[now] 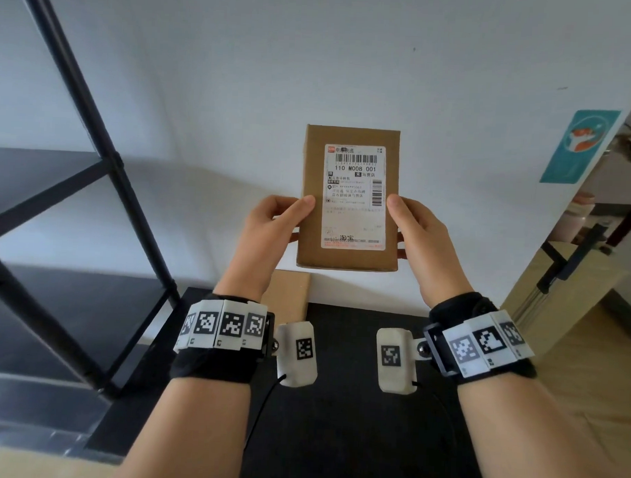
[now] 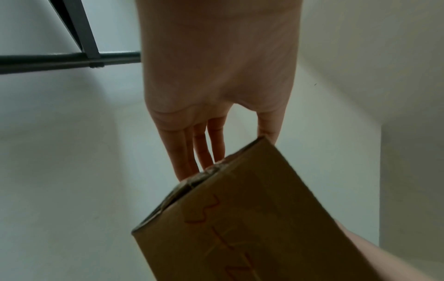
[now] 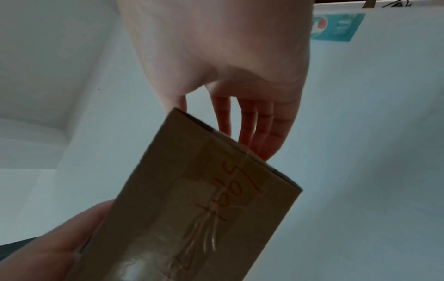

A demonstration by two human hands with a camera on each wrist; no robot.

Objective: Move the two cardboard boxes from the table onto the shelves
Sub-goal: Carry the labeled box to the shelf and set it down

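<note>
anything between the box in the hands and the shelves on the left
Nothing visible on the shelf boards. The cardboard box, held by the left hand and right hand, must pass the black upright post at the shelves' front corner.

The left hand [image 2: 216, 79] holds a cardboard box [image 2: 252, 218], fingers [image 2: 201, 150] straight beneath it.

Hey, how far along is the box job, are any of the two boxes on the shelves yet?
Done: nothing visible; the shelves in view hold no box. In hand: the labelled box is held in the air between the left hand and right hand, thumbs on its top face, fingers underneath. Left: shelve it, then the second box, which is below the held one at the far edge of the table.
</note>
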